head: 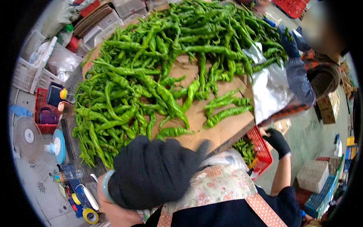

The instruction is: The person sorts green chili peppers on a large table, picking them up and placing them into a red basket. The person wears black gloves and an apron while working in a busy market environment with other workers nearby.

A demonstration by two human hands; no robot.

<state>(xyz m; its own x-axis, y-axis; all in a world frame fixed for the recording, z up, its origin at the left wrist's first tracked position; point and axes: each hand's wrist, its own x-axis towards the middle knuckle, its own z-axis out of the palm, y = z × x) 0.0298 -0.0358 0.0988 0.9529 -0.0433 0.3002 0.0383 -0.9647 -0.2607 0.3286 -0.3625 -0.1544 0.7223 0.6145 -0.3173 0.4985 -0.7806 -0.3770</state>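
My left hand (pixel 154 171), in a black glove with a pale bangle at the wrist, is large and blurred over the near edge of the pepper pile. Its fingers curl away from view, so anything inside them is hidden. Long green peppers (pixel 113 113) are heaped on a cardboard-covered table (pixel 195 137). A few loose ones (pixel 227 115) lie apart at the right on bare cardboard. Beyond the table's right edge, my right hand (pixel 279 143), also black-gloved, hovers by a red plastic basket (pixel 262 154). Its fingers are bent and apart, with nothing visible in them. Smaller green peppers (pixel 244 150) lie in that basket.
Across the right corner, a person's gloved hand (pixel 289 42) is at the pile beside silvery plastic sheeting (pixel 269 90). Left of the table stand a fan (pixel 28 136), a red crate (pixel 46 127) and a tape roll (pixel 90 215). Crates (pixel 313 176) stand at right.
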